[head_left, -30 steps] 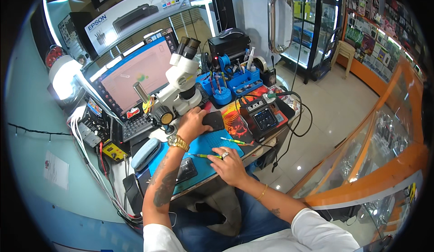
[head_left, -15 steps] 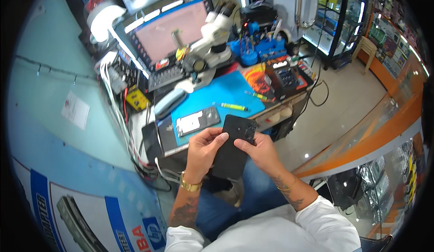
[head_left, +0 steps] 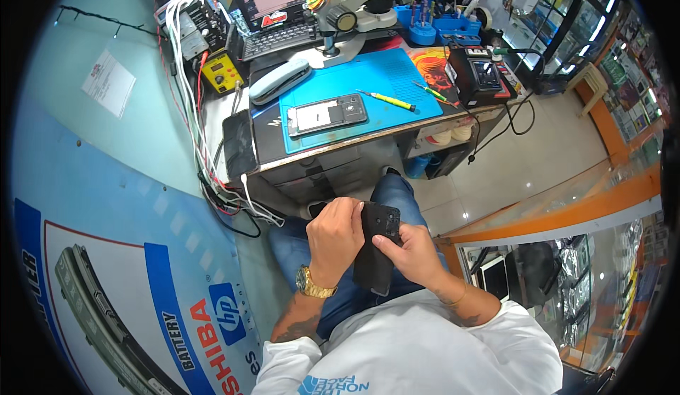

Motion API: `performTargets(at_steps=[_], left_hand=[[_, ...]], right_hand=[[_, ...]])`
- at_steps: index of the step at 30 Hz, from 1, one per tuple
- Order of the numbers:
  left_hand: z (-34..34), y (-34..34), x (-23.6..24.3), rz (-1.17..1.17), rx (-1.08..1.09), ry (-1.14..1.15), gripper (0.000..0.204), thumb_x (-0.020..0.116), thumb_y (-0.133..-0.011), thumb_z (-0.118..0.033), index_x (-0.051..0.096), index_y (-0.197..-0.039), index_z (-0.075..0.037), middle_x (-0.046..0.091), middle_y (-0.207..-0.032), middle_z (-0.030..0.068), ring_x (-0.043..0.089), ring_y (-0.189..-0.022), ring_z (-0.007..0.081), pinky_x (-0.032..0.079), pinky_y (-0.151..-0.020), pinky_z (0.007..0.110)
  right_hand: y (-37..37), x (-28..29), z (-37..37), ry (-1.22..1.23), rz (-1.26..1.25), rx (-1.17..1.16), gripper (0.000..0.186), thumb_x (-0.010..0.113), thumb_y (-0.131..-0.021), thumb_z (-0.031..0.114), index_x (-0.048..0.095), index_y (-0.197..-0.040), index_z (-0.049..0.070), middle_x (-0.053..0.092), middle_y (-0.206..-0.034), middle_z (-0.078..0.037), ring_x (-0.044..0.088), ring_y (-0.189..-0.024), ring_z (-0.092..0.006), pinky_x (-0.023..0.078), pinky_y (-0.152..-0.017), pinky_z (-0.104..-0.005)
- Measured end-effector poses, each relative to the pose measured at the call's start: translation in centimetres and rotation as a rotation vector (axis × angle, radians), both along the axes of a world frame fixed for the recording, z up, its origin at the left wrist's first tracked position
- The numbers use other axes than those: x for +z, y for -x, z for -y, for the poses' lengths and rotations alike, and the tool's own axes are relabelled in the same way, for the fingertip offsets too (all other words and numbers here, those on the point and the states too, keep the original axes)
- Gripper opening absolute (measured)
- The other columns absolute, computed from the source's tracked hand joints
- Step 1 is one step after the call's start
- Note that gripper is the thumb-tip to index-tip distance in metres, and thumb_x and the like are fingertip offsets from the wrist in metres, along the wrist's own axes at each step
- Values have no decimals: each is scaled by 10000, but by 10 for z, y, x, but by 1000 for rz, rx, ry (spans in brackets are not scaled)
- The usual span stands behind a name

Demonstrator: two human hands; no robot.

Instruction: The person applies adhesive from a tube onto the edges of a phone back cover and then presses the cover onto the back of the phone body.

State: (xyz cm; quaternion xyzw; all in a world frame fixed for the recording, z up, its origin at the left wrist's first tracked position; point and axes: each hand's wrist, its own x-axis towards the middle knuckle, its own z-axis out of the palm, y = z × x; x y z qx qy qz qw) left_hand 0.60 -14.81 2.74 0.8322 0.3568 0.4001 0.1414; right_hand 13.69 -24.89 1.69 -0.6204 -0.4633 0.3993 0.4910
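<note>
Over our lap, at six o'clock from the blue mat (head_left: 386,69), we hold the black phone-like slab (head_left: 371,271) — left hand (head_left: 336,233) gripping near eleven, right hand (head_left: 421,253) near two — apparently a handling step, calling next for steady edge pressure.

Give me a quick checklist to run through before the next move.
1. Right hand on the black phone-shaped piece: ok, thumb across its face.
2. Left hand on the piece: ok, at its upper corner.
3. Far side of the piece: cannot tell, turned from view.
4. Opened phone flat on the blue mat: ok.
5. Yellow pen-shaped tool put away: not ok, loose on the mat.
</note>
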Motion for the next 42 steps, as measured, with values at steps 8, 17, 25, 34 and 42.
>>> performTargets(at_steps=[8, 17, 25, 34, 42], left_hand=[[-19, -9, -22, 58, -253, 38, 55, 622, -840, -22, 568, -831, -14, 577, -685, 104, 595, -615, 263, 468, -554, 373], [-8, 3, -32, 475, -277, 930, 140, 578, -928, -61, 644, -1002, 37, 679, -789, 46, 595, -694, 55, 470, -626, 198], [-9, -8, -4, 259, -223, 614, 86, 666, -854, -45, 704, -874, 30, 693, -721, 65, 607, -590, 76, 460, -528, 224], [-7, -10, -4, 71, -191, 224, 51, 671, -717, 20, 630, -747, 16, 590, -614, 122, 564, -506, 226, 440, -502, 318], [-9, -18, -32, 156, -186, 580, 71, 648, -823, 10, 611, -763, 21, 554, -626, -27, 468, -567, 16, 366, -509, 193]], right_hand=[[-20, -9, 5, 68, -128, -66, 177, 657, -902, 148, 660, -923, -28, 665, -698, -21, 580, -614, -50, 473, -538, -241], [-42, -15, 12, 150, -532, 14, 222, 645, -930, 171, 657, -1064, -6, 685, -922, -17, 610, -798, -60, 507, -705, -229], [-37, 8, 7, 85, -18, 25, 236, 667, -895, 172, 662, -937, -61, 708, -785, -112, 651, -636, -157, 518, -615, -279], [-31, 0, 10, -113, 540, 100, 297, 593, -897, 235, 628, -1000, -41, 659, -775, -216, 630, -677, -401, 496, -610, -471], [-32, -2, 17, -63, 483, 29, 203, 577, -900, 195, 585, -908, -7, 647, -718, -187, 612, -643, -398, 458, -567, -493]])
